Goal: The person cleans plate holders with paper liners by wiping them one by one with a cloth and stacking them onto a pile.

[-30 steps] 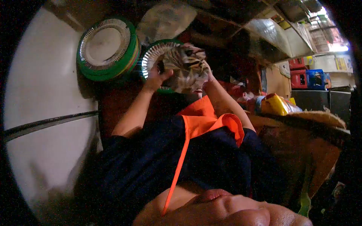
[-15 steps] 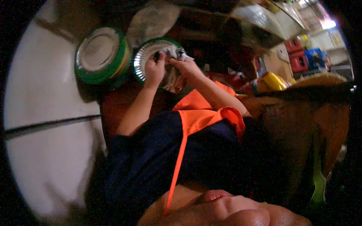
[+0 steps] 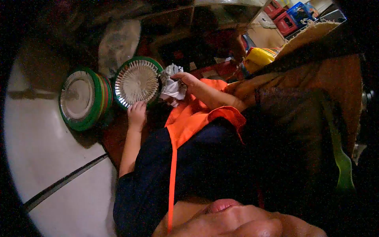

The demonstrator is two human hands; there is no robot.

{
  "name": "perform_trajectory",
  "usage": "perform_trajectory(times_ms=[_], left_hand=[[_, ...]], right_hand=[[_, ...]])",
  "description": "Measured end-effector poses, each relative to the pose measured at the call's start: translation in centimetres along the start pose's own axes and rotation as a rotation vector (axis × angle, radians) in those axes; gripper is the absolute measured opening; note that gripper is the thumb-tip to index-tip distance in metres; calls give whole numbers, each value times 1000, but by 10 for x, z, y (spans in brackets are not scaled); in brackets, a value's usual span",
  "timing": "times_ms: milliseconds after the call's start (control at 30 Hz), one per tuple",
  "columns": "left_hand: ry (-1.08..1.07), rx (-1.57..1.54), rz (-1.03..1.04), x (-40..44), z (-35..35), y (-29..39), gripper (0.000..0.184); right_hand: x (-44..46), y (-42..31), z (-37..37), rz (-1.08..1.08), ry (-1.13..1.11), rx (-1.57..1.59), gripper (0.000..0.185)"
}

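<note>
A silver plate with a fluted rim (image 3: pixel 137 83) sits on a green plate, and its face is turned up towards me. My left hand (image 3: pixel 137 113) is at its near edge, fingers curled over the rim, thumb hidden. Just right of the plate, my right hand (image 3: pixel 186 80) is closed on a crumpled sheet of newspaper (image 3: pixel 172 87). To the left stands a stack of green, red and yellow-edged plates (image 3: pixel 98 94), topped by another silver plate (image 3: pixel 77 98).
A white surface with a dark seam (image 3: pixel 59 148) lies at the left. Behind the plates is a cloudy plastic bag (image 3: pixel 118 43). Farther right are a yellow packet (image 3: pixel 258 58), a cardboard box (image 3: pixel 268 33) and red and blue crates (image 3: pixel 285 23).
The crumpled newspaper has moved off the silver plate to its right, in my right hand. My left hand has shifted from over the plate to its near rim. The view has turned.
</note>
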State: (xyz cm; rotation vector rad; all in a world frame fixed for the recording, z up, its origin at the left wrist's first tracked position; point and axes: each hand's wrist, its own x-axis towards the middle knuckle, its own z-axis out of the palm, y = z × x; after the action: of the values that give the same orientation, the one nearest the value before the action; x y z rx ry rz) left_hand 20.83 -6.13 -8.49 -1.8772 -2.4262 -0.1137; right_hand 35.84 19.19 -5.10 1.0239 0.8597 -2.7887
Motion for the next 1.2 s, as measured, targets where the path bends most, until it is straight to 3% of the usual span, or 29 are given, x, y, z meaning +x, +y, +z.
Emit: perform_trajectory(times_ms=[100, 200, 300, 433, 567, 633, 733, 800, 833, 933, 967, 1033, 1100, 1167, 1200], left_hand=[[162, -34, 26, 0, -18, 11, 27], [440, -107, -34, 13, -61, 21, 25], [481, -186, -68, 19, -66, 15, 25], [613, -127, -13, 21, -87, 16, 22], [1042, -11, -138, -5, -125, -15, 25], [1259, -32, 80, -19, -176, -17, 24], [1334, 214, 73, -43, -213, -17, 24], [1478, 500, 87, -57, -216, -39, 25], [1475, 500, 85, -60, -212, -44, 25], [982, 695, -197, -69, -183, -66, 27], [982, 694, -198, -73, -167, -75, 27], [231, 490, -543, -69, -148, -81, 35], [293, 568, -535, -66, -132, -63, 38], [355, 645, -530, -56, -128, -41, 42], [447, 403, -499, -46, -125, -32, 42]], right_hand=[[19, 5, -17, 10, 6, -19, 34], [9, -1, -20, 5, -120, 197, 37], [4, -5, -20, 61, -256, 342, 39], [14, -4, -19, 86, -265, 269, 40], [0, -7, -14, 91, -259, 319, 44], [3, -4, -15, 72, -258, 323, 45], [16, -1, -21, -28, -140, 178, 45], [16, -2, -22, 90, -313, 227, 36], [14, -2, -22, 93, -312, 227, 36], [16, -2, -27, 115, -297, 246, 35], [21, -1, -31, 119, -283, 232, 40], [22, -1, -31, 122, -271, 224, 45], [17, -2, -26, 75, -157, 236, 42], [19, -3, -26, 52, -181, 212, 39], [15, -6, -19, 29, -204, 183, 36]])
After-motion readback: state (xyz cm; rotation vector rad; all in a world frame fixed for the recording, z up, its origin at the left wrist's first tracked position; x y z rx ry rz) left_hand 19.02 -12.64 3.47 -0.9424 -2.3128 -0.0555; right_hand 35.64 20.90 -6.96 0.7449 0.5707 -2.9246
